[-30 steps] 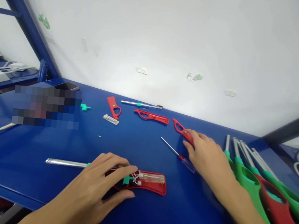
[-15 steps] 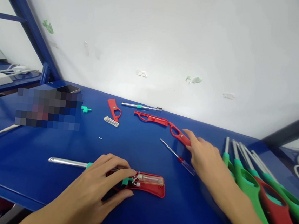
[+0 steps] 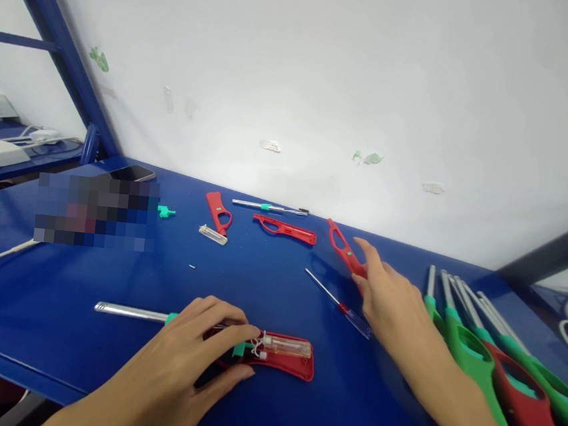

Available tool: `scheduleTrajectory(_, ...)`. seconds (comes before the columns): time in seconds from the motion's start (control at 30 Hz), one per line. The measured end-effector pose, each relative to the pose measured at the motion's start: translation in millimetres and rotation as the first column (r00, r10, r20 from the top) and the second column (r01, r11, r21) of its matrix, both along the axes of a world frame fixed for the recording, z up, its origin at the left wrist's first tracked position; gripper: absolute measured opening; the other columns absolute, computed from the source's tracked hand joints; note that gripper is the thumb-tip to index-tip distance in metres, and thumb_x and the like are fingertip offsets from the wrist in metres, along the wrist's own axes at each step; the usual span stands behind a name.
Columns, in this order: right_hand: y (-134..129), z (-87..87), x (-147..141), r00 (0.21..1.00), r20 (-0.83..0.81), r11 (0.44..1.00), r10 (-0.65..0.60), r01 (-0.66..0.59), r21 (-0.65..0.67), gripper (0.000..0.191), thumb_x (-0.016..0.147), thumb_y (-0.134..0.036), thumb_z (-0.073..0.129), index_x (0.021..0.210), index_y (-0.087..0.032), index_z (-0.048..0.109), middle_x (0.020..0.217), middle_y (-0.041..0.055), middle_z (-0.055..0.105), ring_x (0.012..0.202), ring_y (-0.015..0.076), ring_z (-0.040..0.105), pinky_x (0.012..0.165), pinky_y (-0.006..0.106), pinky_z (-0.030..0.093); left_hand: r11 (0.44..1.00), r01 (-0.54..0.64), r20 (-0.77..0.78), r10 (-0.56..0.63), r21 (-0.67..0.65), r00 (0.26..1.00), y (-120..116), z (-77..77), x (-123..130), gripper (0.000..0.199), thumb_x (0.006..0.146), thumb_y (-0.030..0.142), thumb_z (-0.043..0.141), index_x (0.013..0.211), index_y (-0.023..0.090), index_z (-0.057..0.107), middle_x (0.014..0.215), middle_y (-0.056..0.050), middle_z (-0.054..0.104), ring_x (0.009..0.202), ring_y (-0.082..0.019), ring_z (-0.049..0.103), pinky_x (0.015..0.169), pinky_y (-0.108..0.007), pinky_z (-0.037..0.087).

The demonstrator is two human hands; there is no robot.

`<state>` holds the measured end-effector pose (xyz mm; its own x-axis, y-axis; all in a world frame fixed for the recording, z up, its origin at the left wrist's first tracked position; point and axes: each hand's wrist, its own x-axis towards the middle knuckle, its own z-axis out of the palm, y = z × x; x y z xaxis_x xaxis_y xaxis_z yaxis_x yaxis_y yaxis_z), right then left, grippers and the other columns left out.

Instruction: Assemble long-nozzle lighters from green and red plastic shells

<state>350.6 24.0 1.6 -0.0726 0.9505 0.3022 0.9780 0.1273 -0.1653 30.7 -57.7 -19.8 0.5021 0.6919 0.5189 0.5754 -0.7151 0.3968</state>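
Near the front of the blue table, my left hand point(image 3: 195, 352) grips an opened red gas lighter point(image 3: 299, 368), thumb and fingers around its middle. Its clear fuel tank point(image 3: 287, 346) and a green trigger piece point(image 3: 239, 350) show in the shell, and the metal barrel point(image 3: 128, 311) points left. Part of the shell lies hidden under the fingers. My right hand point(image 3: 387, 290) pinches the end of a red lighter casing half point(image 3: 344, 245), which is tilted with its narrow end up and to the left. Just below that hand lies a screwdriver point(image 3: 338, 303) with a clear and red handle.
Toward the wall lie another red casing half point(image 3: 287, 230), a metal lighter barrel point(image 3: 252, 204), a red handle shell point(image 3: 215, 205), a clear tank point(image 3: 212, 235) and a green trigger point(image 3: 164, 211). Several assembled lighters point(image 3: 471, 358) stand at right. A phone point(image 3: 134, 173) is at left.
My right hand has taken up the red casing half, which has swung more upright and away from the other half beside it. My left hand stays on the opened lighter.
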Motion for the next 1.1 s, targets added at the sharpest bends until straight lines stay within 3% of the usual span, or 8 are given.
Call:
scheduleTrajectory(0.23, 3.6, 16.2, -6.7, 0.952, -0.302, 0.991, 0.048, -0.082, -0.101, 0.06, 0.108, -0.026, 0.043, 0.167, -0.017, 0.051, 0.123, 0.0211, 0.082, 0.112, 0.0422, 0.081, 0.094, 0.059, 0.062, 1.0, -0.003, -0.015, 0.003, -0.024, 1.0, -0.4, -2.2, -0.7, 0.018, 0.121, 0.033, 0.054, 0.134, 0.03, 0.066, 0.124, 0.0, 0.072, 0.11, -0.015, 0.067, 0.099, -0.023, 0.056)
scheduleTrajectory(0.4, -13.9, 46.8, -11.5, 0.793, -0.597, 0.908, 0.119, -0.33, -0.257, 0.062, 0.111, -0.058, 0.053, 0.166, -0.028, 0.056, 0.134, 0.013, 0.085, 0.118, 0.0317, 0.084, 0.1, 0.047, 0.069, 1.0, 0.001, -0.003, -0.001, -0.027, 1.0, -0.4, -2.9, -0.6, 0.016, 0.12, 0.031, 0.058, 0.133, 0.03, 0.067, 0.123, 0.0, 0.072, 0.109, -0.016, 0.067, 0.1, -0.024, 0.056)
scheduleTrajectory(0.5, -25.7, 54.5, -10.7, 0.552, -0.834, 0.8, 0.0, -0.501, -0.331, 0.072, 0.104, -0.07, 0.071, 0.165, -0.033, 0.059, 0.138, 0.0098, 0.085, 0.127, 0.0289, 0.082, 0.106, 0.04, 0.068, 0.998, 0.0, -0.003, 0.0, -0.056, 1.0, -1.1, -1.8, -0.1, 0.017, 0.12, 0.03, 0.058, 0.135, 0.031, 0.066, 0.125, 0.0, 0.072, 0.111, -0.016, 0.068, 0.102, -0.024, 0.055)
scheduleTrajectory(0.6, -30.3, 53.7, -9.4, 0.222, -0.949, 0.702, -0.222, -0.639, -0.314, 0.069, 0.097, -0.054, 0.089, 0.16, -0.035, 0.066, 0.145, 0.0074, 0.083, 0.134, 0.0274, 0.079, 0.11, 0.036, 0.065, 0.999, -0.006, -0.005, 0.005, -0.051, 1.0, -1.4, 0.5, 0.7, 0.016, 0.12, 0.032, 0.058, 0.133, 0.031, 0.067, 0.124, 0.001, 0.073, 0.11, -0.015, 0.069, 0.102, -0.023, 0.055)
scheduleTrajectory(0.67, -31.4, 54.0, -10.1, 0.14, -0.95, 0.669, -0.28, -0.681, -0.298, 0.065, 0.096, -0.046, 0.093, 0.156, -0.035, 0.071, 0.146, 0.0064, 0.082, 0.133, 0.0274, 0.079, 0.109, 0.036, 0.065, 0.999, -0.011, -0.008, 0.011, -0.039, 1.0, -0.8, 1.4, 1.2, 0.015, 0.12, 0.034, 0.057, 0.131, 0.031, 0.068, 0.122, 0.001, 0.074, 0.108, -0.015, 0.07, 0.101, -0.023, 0.055)
scheduleTrajectory(0.77, -33.8, 58.4, -12.6, 0.147, -0.937, 0.657, -0.317, -0.678, -0.329, 0.064, 0.095, -0.045, 0.094, 0.155, -0.035, 0.072, 0.141, 0.0058, 0.084, 0.132, 0.0279, 0.08, 0.111, 0.039, 0.064, 1.0, -0.017, -0.009, 0.017, -0.025, 1.0, 0.5, 0.4, 1.2, 0.017, 0.121, 0.035, 0.055, 0.131, 0.032, 0.068, 0.122, 0.001, 0.075, 0.108, -0.015, 0.071, 0.1, -0.024, 0.057)
scheduleTrajectory(0.97, -33.9, 56.1, -9.7, 0.356, -0.89, 0.577, -0.284, -0.678, -0.455, 0.083, 0.092, -0.06, 0.092, 0.165, -0.035, 0.061, 0.144, 0.0087, 0.081, 0.142, 0.0325, 0.072, 0.12, 0.045, 0.057, 0.993, -0.113, -0.065, 0.115, 0.034, 0.991, -6.0, -1.2, -1.9, 0.032, 0.118, 0.047, 0.058, 0.148, 0.034, 0.063, 0.136, -0.002, 0.074, 0.119, -0.018, 0.075, 0.105, -0.025, 0.062)
scheduleTrajectory(1.1, -29.4, 49.9, -9.5, 0.467, -0.867, 0.519, -0.176, -0.704, -0.485, 0.078, 0.097, -0.065, 0.086, 0.164, -0.035, 0.06, 0.143, 0.0094, 0.078, 0.139, 0.0325, 0.072, 0.121, 0.05, 0.052, 0.977, -0.209, 0.043, 0.208, 0.032, 0.977, -10.5, 3.8, -3.5, 0.035, 0.116, 0.028, 0.057, 0.15, 0.036, 0.059, 0.14, -0.002, 0.07, 0.127, -0.015, 0.073, 0.112, -0.021, 0.058)
